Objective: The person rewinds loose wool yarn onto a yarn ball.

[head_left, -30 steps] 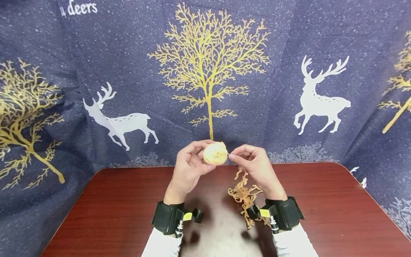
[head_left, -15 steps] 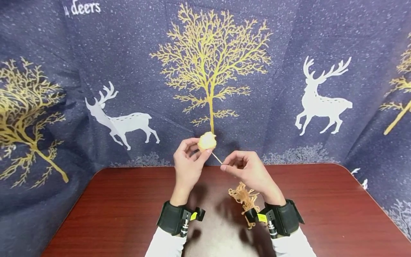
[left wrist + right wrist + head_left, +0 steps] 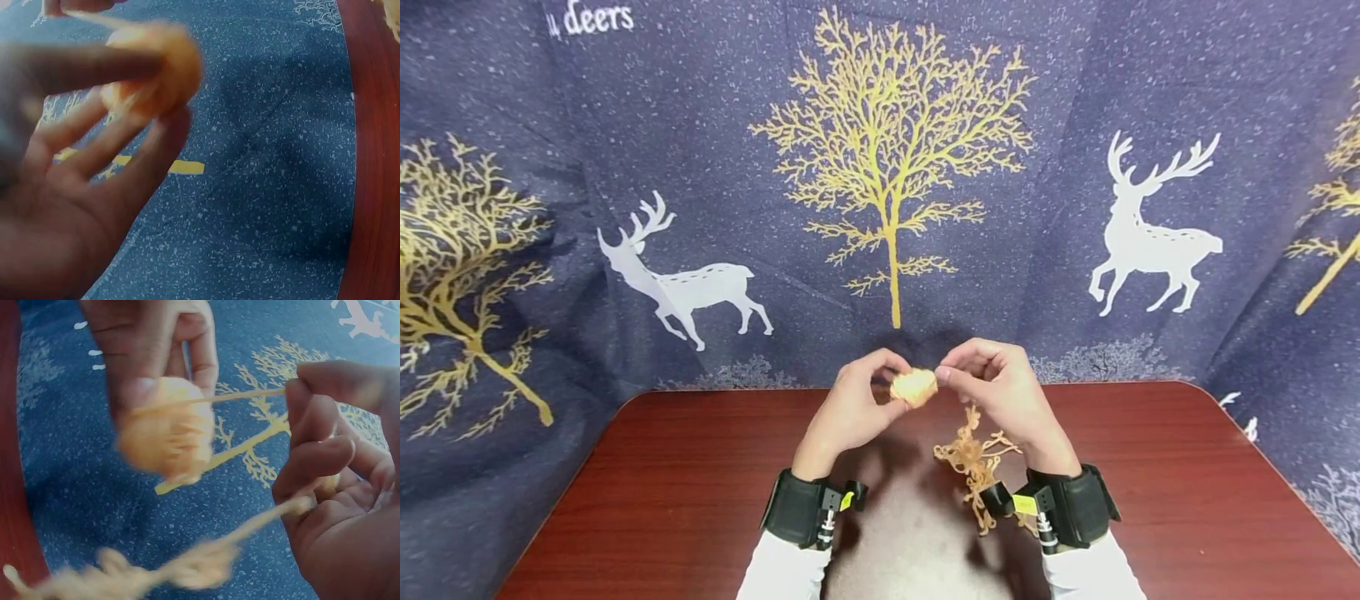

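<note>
A small ball of pale yellow-orange yarn (image 3: 913, 387) is gripped between the thumb and fingers of my left hand (image 3: 853, 408). From the ball a taut strand of yarn (image 3: 240, 395) runs to my right hand (image 3: 1000, 396), which pinches it between thumb and index finger. The right hand's other fingers are curled, and the strand passes through them and out below the palm. Loose, kinked yarn (image 3: 970, 458) trails down beneath the right hand toward the table, blurred in the right wrist view. In the left wrist view the thumb lies across the ball (image 3: 181, 69).
A reddish-brown table (image 3: 700, 467) lies below both hands. Behind it hangs a dark blue cloth (image 3: 1000, 250) printed with deer and golden trees. Black straps with small cameras (image 3: 797, 508) circle both wrists.
The ball dipped away from the camera's top and came back down and right, turned in the left hand. My right hand moved out, then in close to the ball, with the strand between them shortened.
</note>
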Motion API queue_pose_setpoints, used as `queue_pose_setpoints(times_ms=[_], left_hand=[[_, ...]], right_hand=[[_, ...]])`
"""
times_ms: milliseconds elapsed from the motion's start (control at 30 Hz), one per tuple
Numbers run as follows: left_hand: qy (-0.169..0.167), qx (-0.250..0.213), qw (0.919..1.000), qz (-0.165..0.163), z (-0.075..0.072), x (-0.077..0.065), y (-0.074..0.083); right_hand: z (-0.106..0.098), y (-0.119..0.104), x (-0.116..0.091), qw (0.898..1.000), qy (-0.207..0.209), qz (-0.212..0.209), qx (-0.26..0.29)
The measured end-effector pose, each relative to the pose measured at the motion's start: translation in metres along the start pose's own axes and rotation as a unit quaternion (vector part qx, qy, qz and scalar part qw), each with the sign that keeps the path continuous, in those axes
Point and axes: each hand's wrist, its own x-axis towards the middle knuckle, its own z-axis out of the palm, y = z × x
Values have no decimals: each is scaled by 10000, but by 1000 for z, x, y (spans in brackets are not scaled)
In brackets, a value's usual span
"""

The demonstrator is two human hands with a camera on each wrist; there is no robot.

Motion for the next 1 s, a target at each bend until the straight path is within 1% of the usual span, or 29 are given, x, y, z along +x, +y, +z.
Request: queue_pose_setpoints(times_ms=[67,100,200,267,333,367,433,500,533,633,667,733,767,867,967,1000], left_hand=[[-532,-45,9986,25,-1,-1,1],[-796,-163,9967,10,-1,-2,1],[-1470,-780,9861,-3,-1,-3,3],[-1804,-1263,9754,101,-1,-4,5],[-2066,-1816,9610,303,-1,-5,7],[-2149,-2081,9532,431,-1,-5,8],[-2191,-2646,9364,715,-2,-5,10],[-2064,-3181,9204,954,-2,-5,12],[-1937,-3419,9133,1067,-3,-4,13],[-1358,-3986,8970,1343,-4,-4,15],[-1118,-4120,8934,1402,-4,-3,16],[-583,-4362,8869,1408,-4,-2,17],[-317,-4509,8812,1386,-4,-2,17],[414,-4940,8593,1257,-3,0,18],[1102,-5206,8393,1112,-4,1,19],[1327,-5228,8355,1054,-4,2,19]], right_hand=[[-2,1,0,9988,214,7,450],[-3,2,0,9972,305,14,681],[-6,4,1,9897,552,84,1316],[-7,5,1,9850,657,129,1589],[-8,6,1,9818,714,172,1749],[-8,6,2,9810,724,183,1790],[-9,7,2,9802,696,195,1843],[-9,8,2,9798,640,191,1883],[-9,9,3,9798,601,192,1898],[-8,11,4,9819,481,219,1818],[-7,12,4,9839,440,241,1713],[-6,14,4,9890,329,306,1412],[-5,14,4,9917,255,343,1215],[-2,13,4,9982,-12,435,410],[3,10,3,9978,-323,480,-322],[4,9,3,9966,-412,473,-538]])
